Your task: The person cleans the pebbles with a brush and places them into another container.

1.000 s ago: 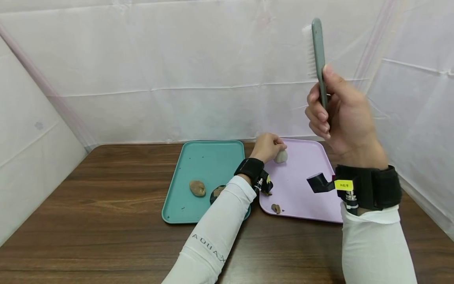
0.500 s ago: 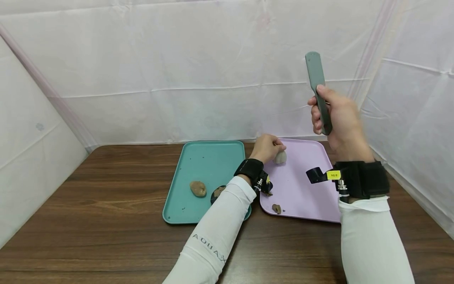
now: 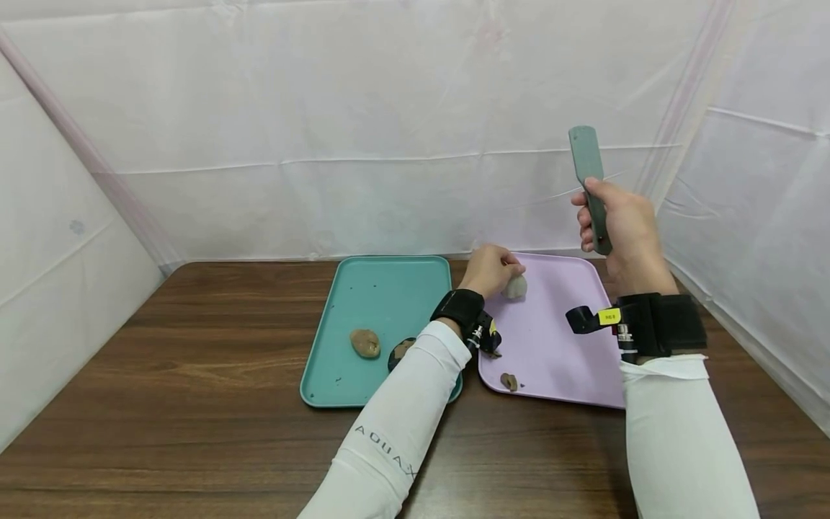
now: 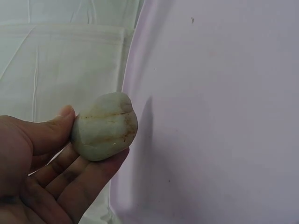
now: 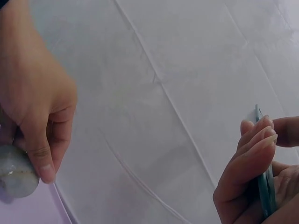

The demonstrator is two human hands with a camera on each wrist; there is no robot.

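Head view shows the left hand (image 3: pixel 488 268) gripping a pale stone (image 3: pixel 516 287) between thumb and fingers, low over the far left corner of the pink tray (image 3: pixel 558 360). Raised above that tray's far right edge, the right hand (image 3: pixel 619 229) clasps a grey brush (image 3: pixel 588 180) upright by its handle. Two brown stones (image 3: pixel 365 343) lie on the green tray (image 3: pixel 363 303), one half hidden by the left sleeve.

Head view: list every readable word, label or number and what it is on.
"AQUAX" on the left white sleeve, seen upside down.
Yellow label on the right wrist strap: dark print, too small to read.
Nothing readable in either wrist view.
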